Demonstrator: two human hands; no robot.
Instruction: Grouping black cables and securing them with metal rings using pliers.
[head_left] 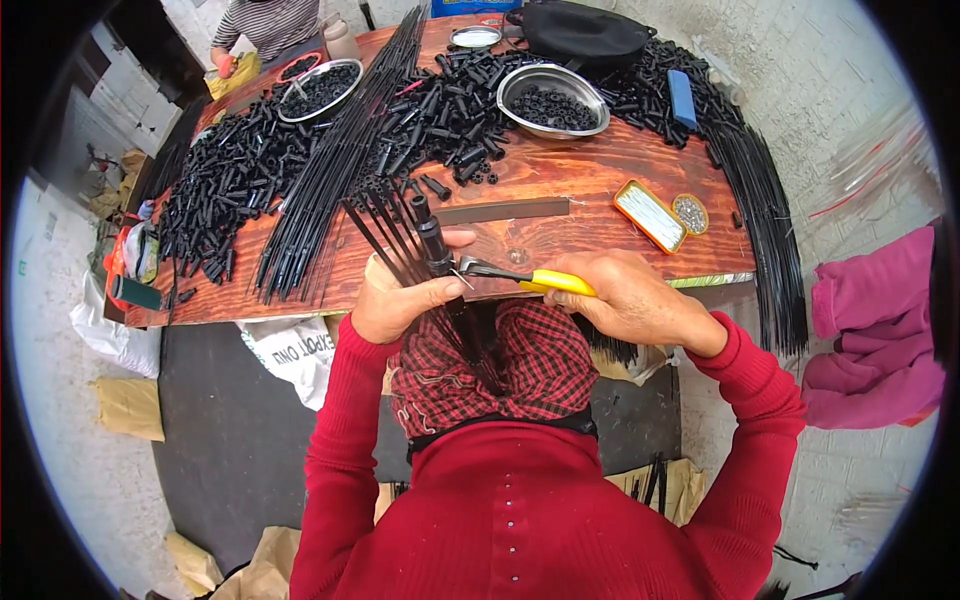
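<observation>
My left hand (405, 303) is closed round a black umbrella frame (433, 250), a bundle of thin ribs about a black plastic tube piece that stands up out of the fist. The frame's lower end hangs over my lap. In my right hand (640, 300) are yellow-handled pliers (560, 283), gripped by the handles. Their metal jaws meet the tube piece beside my left thumb. A thin, light-coloured wire end sticks out there; whether the jaws clamp it, I cannot tell.
On the wooden table (600, 210) lie heaped black plastic tubes (440, 115), long ribs (345, 160), a metal bowl of black parts (553, 100), a yellow tin (650, 216) and a flat dark bar (505, 211). Another person (268, 25) sits at the far left.
</observation>
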